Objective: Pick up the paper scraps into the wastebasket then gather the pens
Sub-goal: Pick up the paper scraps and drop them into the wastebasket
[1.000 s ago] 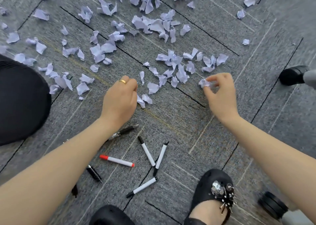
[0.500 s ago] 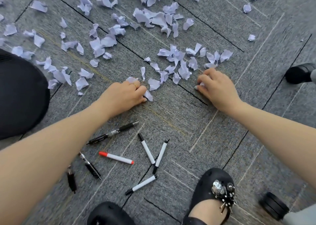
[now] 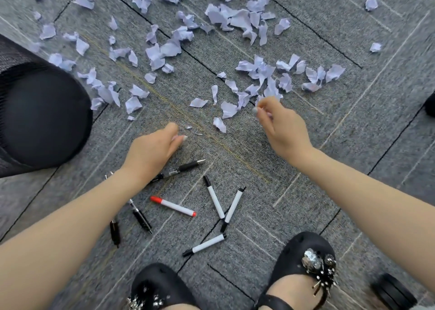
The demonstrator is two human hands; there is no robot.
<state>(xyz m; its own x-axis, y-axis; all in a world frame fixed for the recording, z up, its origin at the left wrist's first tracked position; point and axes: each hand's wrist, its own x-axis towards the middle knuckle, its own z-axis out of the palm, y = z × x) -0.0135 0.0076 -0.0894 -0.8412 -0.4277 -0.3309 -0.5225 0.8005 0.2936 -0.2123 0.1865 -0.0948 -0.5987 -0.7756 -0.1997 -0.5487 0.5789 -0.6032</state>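
Lots of torn paper scraps [image 3: 256, 71] lie all over the gray carpet floor [image 3: 294, 168], mostly past the hands. The left hand [image 3: 150, 151] is curled low by the floor with bits of paper tucked in its fingers. The right hand [image 3: 282, 128] pinches a small scrap at the near edge of the pile. The black mesh wastebasket [image 3: 40, 118] lies tipped on its side, off to the left. The pens [image 3: 179, 168] and markers [image 3: 215, 200] lie close to the black shoes [image 3: 306, 269], behind both hands.
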